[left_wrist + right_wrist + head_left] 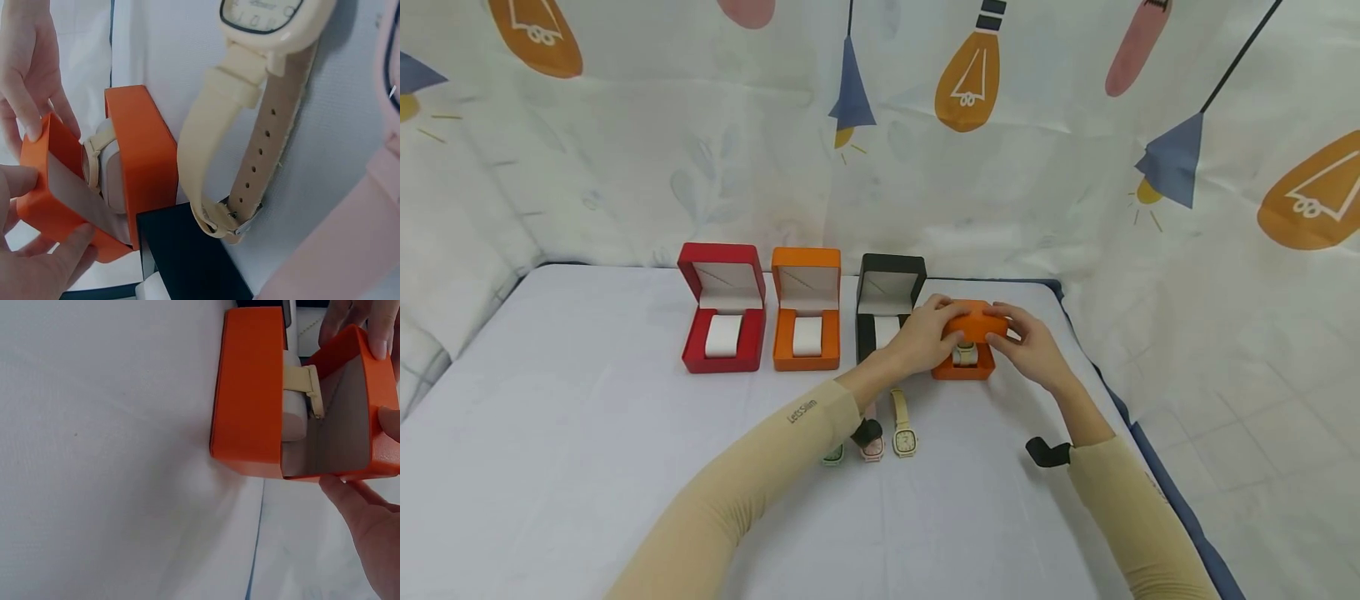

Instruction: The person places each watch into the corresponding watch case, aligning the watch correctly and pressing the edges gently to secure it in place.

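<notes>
At the right of the row stands an orange watch box, its lid partly raised. My left hand holds the lid's left side between fingers and thumb. On the lid's right side my right hand grips it the same way. Inside the box, a cream watch is wrapped round a pale cushion. The left wrist view shows both hands at the lid, with the left thumb on its edge. A second cream watch lies on the table in front of the boxes.
Three open watch boxes stand to the left: a red box, an orange box and a black box, with white cushions inside. A pink watch and a green watch lie partly hidden by the left arm. Patterned curtain hangs behind.
</notes>
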### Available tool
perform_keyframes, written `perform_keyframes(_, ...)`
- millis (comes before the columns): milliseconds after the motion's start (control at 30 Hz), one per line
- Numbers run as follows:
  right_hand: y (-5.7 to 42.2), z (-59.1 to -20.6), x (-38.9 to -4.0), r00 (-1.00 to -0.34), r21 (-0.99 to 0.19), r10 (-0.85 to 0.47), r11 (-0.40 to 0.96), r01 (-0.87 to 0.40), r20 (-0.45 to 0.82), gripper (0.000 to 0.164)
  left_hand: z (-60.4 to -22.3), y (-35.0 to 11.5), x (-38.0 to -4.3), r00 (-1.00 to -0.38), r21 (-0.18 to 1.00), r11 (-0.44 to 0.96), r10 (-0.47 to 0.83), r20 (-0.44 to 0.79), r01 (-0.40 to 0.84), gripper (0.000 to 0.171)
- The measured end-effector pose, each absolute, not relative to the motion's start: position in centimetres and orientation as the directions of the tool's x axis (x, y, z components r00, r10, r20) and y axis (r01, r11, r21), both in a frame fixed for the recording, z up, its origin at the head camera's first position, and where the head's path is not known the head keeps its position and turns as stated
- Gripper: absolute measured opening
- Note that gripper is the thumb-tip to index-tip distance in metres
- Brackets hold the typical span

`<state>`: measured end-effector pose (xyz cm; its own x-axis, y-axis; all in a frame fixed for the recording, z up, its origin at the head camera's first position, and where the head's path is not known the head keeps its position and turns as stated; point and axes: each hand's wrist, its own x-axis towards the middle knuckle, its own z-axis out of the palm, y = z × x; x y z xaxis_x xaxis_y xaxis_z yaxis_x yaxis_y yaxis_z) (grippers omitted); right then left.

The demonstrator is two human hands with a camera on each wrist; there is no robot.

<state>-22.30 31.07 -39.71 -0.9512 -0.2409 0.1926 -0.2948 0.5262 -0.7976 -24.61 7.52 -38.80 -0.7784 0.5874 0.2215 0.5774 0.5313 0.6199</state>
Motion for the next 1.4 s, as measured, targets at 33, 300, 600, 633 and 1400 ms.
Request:
perform_keyframes(33,31.1,-39.8,-22.3,-0.952,-0.798,-0.242,0.526,-0.293,0.19,0.042,-38.9,7.5,-24.6,-0.778,0.62,0.53,0.589,0.221,0.578,0.046)
perform_keyframes(300,30.9,-40.2,-21.7,-0.948,-0.814,-0.255,0.498,-0.299,0.192,0.043,-39.6,7.5,-24.6,-0.77,0.607,0.537,0.603,0.208,0.585,0.045)
perform_keyframes(600,31.0,-41.4,-21.4,-0.951,-0.809,-0.257,0.513,-0.286,0.173,0.043,-39.9,7.7,-24.4,-0.772,0.589,0.565,0.612,0.171,0.578,0.046)
perform_keyframes(633,31.0,-41.5,-21.4,-0.951,-0.807,-0.256,0.516,-0.288,0.175,0.042,-39.9,7.7,-24.3,-0.774,0.588,0.569,0.61,0.167,0.575,0.045)
perform_keyframes(1400,29.0,-39.6,-19.8,-0.953,-0.773,-0.23,0.562,-0.296,0.198,0.042,-40.4,8.1,-24.5,-0.782,0.589,0.586,0.609,0.133,0.557,0.044)
